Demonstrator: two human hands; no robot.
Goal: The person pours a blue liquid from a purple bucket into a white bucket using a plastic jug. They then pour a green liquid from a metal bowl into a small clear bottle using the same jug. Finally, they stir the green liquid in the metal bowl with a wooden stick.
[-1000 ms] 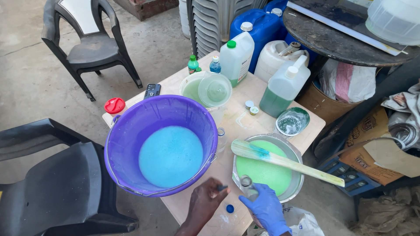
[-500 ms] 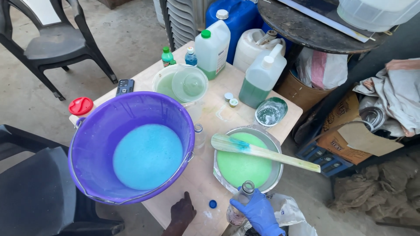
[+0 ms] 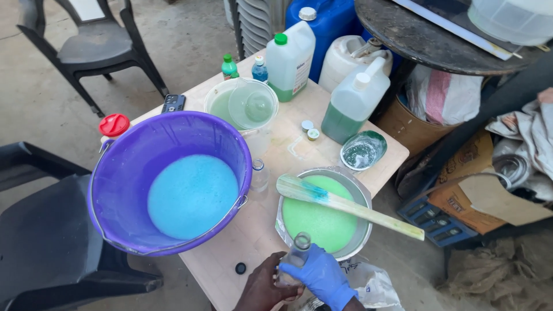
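Note:
Near the table's front edge, both my hands close round a small clear bottle point(image 3: 299, 246) with an open mouth. My bare left hand point(image 3: 264, 286) grips its lower part from the left. My right hand point(image 3: 320, 276), in a blue glove, wraps it from the right. Just behind the bottle stands a metal bowl point(image 3: 358, 185) of green liquid with a flat wooden stick point(image 3: 368, 212) laid across it. A small dark cap point(image 3: 240, 268) lies on the table to the left of my hands.
A purple bucket point(image 3: 129, 173) of foamy blue liquid fills the table's left side. Behind are a clear tub point(image 3: 242, 106), jugs of green liquid point(image 3: 351, 106), small bottles point(image 3: 259, 175) and a glass bowl point(image 3: 362, 151). Black chairs point(image 3: 46, 242) stand to the left, boxes point(image 3: 461, 201) to the right.
My left hand has moved right from the bare tabletop onto the bottle, joining the gloved right hand. The view has shifted, so the table now appears further left.

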